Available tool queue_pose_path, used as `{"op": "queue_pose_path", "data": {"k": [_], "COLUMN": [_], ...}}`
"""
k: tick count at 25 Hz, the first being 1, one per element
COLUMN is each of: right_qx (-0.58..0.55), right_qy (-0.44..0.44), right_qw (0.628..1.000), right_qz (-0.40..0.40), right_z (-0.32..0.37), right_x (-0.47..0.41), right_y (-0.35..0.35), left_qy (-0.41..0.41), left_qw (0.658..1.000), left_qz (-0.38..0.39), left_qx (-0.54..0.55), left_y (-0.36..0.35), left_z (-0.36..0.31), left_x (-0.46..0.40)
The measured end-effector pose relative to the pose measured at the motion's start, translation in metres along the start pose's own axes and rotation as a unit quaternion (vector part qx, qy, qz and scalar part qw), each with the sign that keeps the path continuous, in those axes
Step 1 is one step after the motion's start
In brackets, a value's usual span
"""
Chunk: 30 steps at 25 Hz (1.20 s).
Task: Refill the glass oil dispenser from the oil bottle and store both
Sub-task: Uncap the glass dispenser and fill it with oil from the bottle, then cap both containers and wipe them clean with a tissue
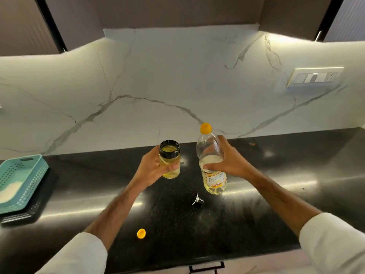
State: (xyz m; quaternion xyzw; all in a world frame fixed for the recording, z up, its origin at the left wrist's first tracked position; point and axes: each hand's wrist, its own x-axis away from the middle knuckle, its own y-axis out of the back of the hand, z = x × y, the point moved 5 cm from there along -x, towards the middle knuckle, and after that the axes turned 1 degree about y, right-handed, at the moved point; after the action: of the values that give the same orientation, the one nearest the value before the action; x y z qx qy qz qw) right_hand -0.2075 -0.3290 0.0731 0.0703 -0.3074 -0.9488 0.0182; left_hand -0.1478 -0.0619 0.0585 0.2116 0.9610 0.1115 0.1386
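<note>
Above the black countertop [256,194], a person is holding the glass oil dispenser [169,161] and the oil bottle [212,165] side by side.

The left hand [152,169] is gripping the open-topped dispenser, which is carrying yellow oil, while the right hand [229,163] is wrapping around the upright bottle, its base sitting at or just above the counter. A black dispenser top [198,199] is lying just in front of the bottle, an orange cap [141,233] nearer the person, and a teal basket [21,180] is sitting far left.

A glossy black counter [276,175] meets a lit, grey-veined white marble backsplash [177,80] beneath dark cabinets [25,22].
</note>
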Motion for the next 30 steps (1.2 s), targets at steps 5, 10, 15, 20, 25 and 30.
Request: {"op": "queue_pose_path", "data": {"k": [5,10,15,20,25,30], "right_qx": [-0.064,-0.099,-0.113,-0.11,-0.102,-0.101], "right_qy": [-0.062,-0.079,-0.099,-0.099,-0.09,-0.093], "right_qw": [0.995,0.99,0.987,0.987,0.99,0.99], "right_qz": [-0.045,-0.055,-0.064,-0.056,-0.048,-0.034], "right_z": [-0.041,-0.072,-0.092,-0.092,-0.096,-0.098], "right_x": [0.034,0.066,0.089,0.084,0.079,0.074], "right_y": [-0.043,-0.069,-0.084,-0.089,-0.087,-0.083], "left_qy": [0.054,0.091,0.128,0.152,0.17,0.185], "left_qw": [0.998,0.994,0.988,0.983,0.979,0.976], "left_qz": [-0.02,-0.034,-0.051,-0.052,-0.051,-0.053], "left_qx": [-0.02,-0.043,-0.071,-0.086,-0.099,-0.105], "left_y": [-0.032,-0.056,-0.075,-0.082,-0.083,-0.08], "left_z": [0.054,0.095,0.123,0.147,0.16,0.17], "left_x": [0.038,0.066,0.086,0.094,0.099,0.103]}}
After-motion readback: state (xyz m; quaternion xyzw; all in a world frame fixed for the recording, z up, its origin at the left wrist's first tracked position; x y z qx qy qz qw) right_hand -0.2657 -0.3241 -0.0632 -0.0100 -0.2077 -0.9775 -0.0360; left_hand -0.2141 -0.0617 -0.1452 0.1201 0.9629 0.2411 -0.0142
